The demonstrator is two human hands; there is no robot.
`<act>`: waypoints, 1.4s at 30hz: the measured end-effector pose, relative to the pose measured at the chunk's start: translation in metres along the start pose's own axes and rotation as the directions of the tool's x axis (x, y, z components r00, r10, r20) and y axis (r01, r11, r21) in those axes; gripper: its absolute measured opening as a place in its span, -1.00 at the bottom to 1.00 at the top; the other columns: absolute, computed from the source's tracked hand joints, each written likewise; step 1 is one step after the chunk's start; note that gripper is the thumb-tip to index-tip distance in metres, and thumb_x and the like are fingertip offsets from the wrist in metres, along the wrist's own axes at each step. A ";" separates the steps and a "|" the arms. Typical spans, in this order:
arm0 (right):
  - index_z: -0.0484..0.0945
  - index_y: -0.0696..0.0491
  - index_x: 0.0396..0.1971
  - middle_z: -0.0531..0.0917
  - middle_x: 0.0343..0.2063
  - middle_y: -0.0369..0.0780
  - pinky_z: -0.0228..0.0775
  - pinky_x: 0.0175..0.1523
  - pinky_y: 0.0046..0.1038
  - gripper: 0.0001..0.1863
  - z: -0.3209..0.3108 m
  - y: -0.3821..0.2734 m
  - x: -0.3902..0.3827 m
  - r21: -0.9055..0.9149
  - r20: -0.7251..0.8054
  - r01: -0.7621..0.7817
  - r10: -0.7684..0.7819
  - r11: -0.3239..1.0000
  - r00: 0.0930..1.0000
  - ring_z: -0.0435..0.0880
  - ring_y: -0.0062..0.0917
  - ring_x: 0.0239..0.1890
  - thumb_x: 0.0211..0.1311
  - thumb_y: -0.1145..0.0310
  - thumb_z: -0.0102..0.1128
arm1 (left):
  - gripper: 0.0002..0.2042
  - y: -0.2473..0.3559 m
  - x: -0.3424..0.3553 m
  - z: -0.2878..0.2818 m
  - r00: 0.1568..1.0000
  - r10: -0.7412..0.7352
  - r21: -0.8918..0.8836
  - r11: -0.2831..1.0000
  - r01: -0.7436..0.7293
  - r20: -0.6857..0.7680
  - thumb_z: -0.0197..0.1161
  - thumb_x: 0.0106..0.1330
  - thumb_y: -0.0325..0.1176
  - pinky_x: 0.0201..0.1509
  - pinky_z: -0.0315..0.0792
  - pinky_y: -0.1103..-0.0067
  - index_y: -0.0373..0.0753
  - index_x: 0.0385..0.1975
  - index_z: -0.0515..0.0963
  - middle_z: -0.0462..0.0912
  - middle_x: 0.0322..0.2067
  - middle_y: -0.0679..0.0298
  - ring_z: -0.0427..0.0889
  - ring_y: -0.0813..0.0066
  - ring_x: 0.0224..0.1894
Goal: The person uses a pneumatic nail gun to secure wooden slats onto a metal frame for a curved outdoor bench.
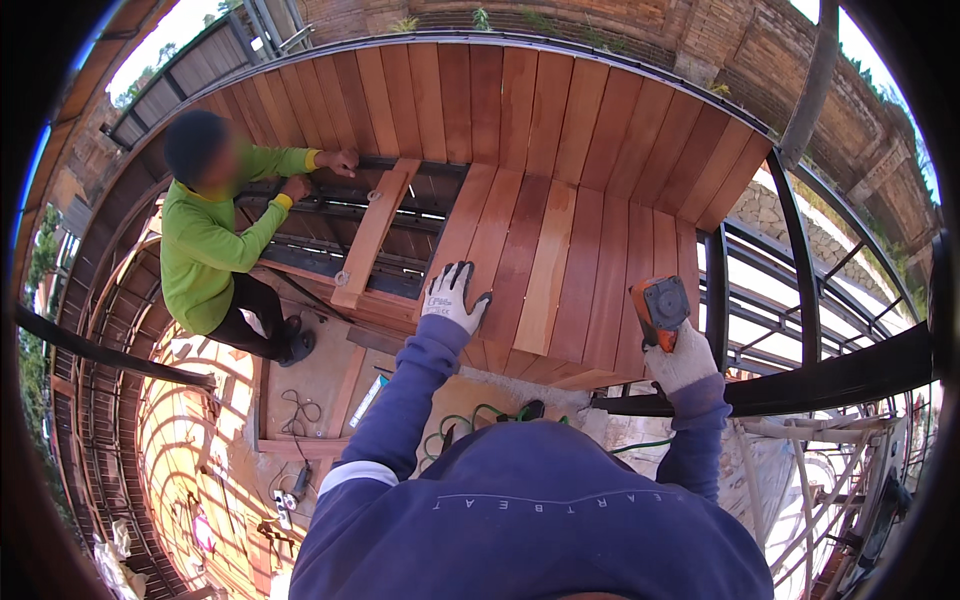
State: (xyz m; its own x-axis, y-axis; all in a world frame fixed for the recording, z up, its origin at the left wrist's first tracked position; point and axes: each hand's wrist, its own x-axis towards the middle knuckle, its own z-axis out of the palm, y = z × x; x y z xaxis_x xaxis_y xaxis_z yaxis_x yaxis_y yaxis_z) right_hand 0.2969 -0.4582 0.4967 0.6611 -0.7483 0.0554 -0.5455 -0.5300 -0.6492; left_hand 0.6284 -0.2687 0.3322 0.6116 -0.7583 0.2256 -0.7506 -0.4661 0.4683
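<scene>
My left hand (458,298), in a white glove with dark fingertips, rests with fingers spread on the reddish-brown bench planks (512,258). On the right, my gloved right hand (684,358) is closed around an orange and black power tool (662,304), its squarish dark face upward. The tool is over the right end of the bench seat; its working end is hidden, so I cannot tell its exact kind or whether it touches the wood. A paler plank (548,265) lies between my hands among the darker ones.
At left, a co-worker in a green shirt (205,240) leans over the open black metal frame (425,200). A loose plank (375,235) crosses that frame. Backrest planks (540,100) rise behind the seat. Black bars (795,260) stand at right; a green hose (485,410) lies below.
</scene>
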 end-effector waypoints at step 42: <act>0.59 0.11 0.05 0.70 -0.06 -0.04 0.57 0.06 -0.25 -0.53 0.045 0.005 0.114 -0.339 0.149 -0.455 0.525 0.823 0.838 0.69 -0.10 0.00 0.04 0.45 0.23 | -0.12 -0.010 0.253 0.096 0.903 0.145 0.161 0.961 -0.226 0.404 0.04 0.38 0.23 0.58 -0.45 -0.09 -0.33 0.51 0.10 -0.04 0.55 -0.04 -0.17 0.03 0.61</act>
State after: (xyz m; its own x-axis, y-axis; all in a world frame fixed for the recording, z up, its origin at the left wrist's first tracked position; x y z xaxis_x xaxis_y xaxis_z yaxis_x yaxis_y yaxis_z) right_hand 0.3931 -0.5285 0.4657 0.3446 -0.8459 -0.4071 -0.9246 -0.2309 -0.3030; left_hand 0.7669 -0.4997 0.3025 0.3426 -0.9366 -0.0739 -0.8996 -0.3497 0.2618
